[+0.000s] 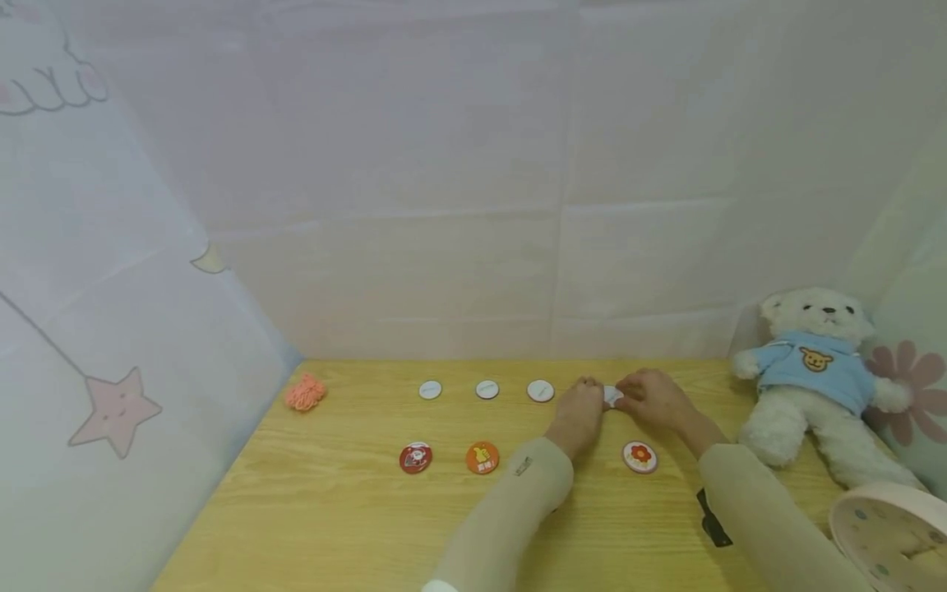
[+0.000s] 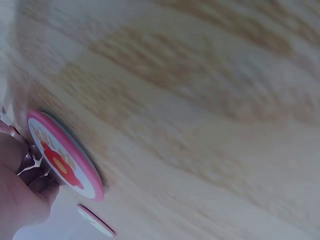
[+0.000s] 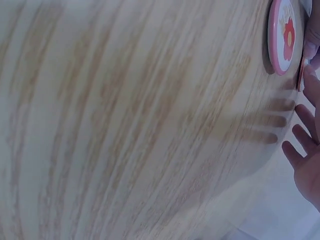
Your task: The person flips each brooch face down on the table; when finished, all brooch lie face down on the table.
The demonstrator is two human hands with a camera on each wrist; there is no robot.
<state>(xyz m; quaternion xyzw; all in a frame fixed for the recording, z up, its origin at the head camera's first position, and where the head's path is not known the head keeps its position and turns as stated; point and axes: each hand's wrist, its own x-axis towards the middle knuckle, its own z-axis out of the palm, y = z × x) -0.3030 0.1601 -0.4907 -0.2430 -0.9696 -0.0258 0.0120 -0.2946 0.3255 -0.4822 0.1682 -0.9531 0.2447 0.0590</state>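
Both hands at the far side of the worktop [image 1: 355,510], meeting at one white badge [image 1: 612,397]. Badge lies between the fingertips, at the right end of the far row, partly covered by the hands.

Left hand [image 1: 579,417]: fingers curled, grasping the badge at its left edge; exact finger contact partly hidden. Right hand [image 1: 657,400]: thumb and forefinger pinch the right edge; in the right wrist view the other fingers are spread, clear of the wood.

Far row, left of the hands: three white-faced badges [image 1: 487,390], spaced apart, each with a thin line across it.

Near row: red badge [image 1: 416,458], orange badge [image 1: 482,458] with a yellow figure, then, beyond the left sleeve [image 1: 510,510], a pink-rimmed flower badge [image 1: 639,457], lying flat just nearer than the held one.

Surroundings: coral yarn bundle [image 1: 306,393] at far left corner; white teddy bear [image 1: 817,370] in blue top at right; black object [image 1: 713,520] partly under the right sleeve [image 1: 769,518], identity unclear.
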